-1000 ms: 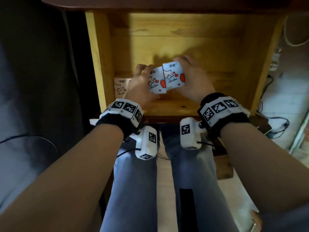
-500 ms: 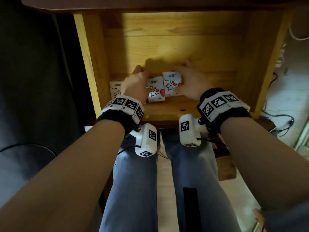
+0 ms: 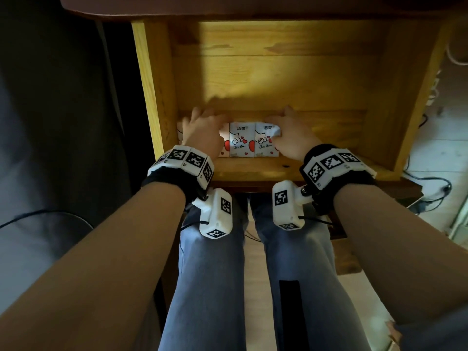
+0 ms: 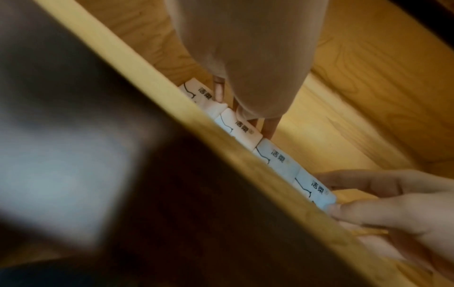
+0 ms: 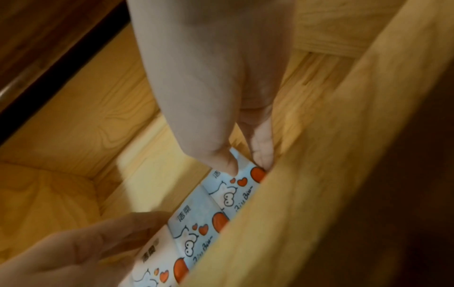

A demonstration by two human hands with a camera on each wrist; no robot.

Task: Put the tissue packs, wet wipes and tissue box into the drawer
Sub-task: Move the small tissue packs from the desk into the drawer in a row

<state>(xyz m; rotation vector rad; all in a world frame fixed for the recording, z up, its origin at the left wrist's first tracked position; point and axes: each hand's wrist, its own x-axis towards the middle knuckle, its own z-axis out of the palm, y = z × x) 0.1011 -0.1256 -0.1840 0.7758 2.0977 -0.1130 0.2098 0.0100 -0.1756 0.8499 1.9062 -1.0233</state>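
Tissue packs (image 3: 240,140), white with red hearts, in drawer (image 3: 149,97), left hand (image 3: 202,133) spread, right hand (image 3: 291,138) pinching end pack (image 3: 266,141)

Open wooden drawer (image 3: 278,72), bare board floor across the far side and the right. On that floor, a row of tissue packs (image 3: 240,140): four, side by side and touching, tight along the near wall from the near-left corner. The rightmost pack (image 3: 266,141) has its far end crumpled.

a dark tabletop (image 3: 228,7) sits above, black cables (image 3: 447,185) on pale floor (image 3: 430,153).
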